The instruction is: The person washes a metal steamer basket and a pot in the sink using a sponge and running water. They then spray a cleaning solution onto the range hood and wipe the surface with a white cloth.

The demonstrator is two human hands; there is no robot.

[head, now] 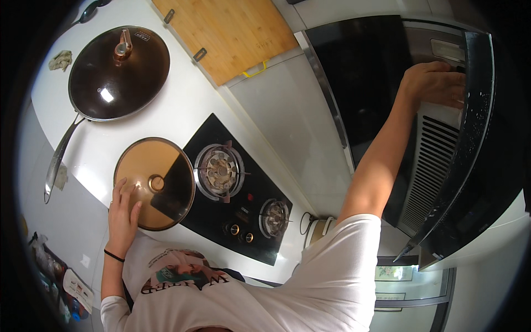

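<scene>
My left hand, with a black band at its wrist, touches the near left side of a round, brown-tinted glass lid. Its thumb and fingers are spread over the glass; whether they grip the rim cannot be told. A copper-coloured knob rises from the lid's middle. Through the glass shows a corner of the black gas hob, which the lid overlaps. My right arm is raised to the range hood. Behind the hood's dark front panel the fingertips of my right hand are partly hidden.
A covered wok stands on the white counter, its long handle over the front edge. A crumpled cloth lies beside it. Against the wall leans a wooden cutting board. The hob has two burners.
</scene>
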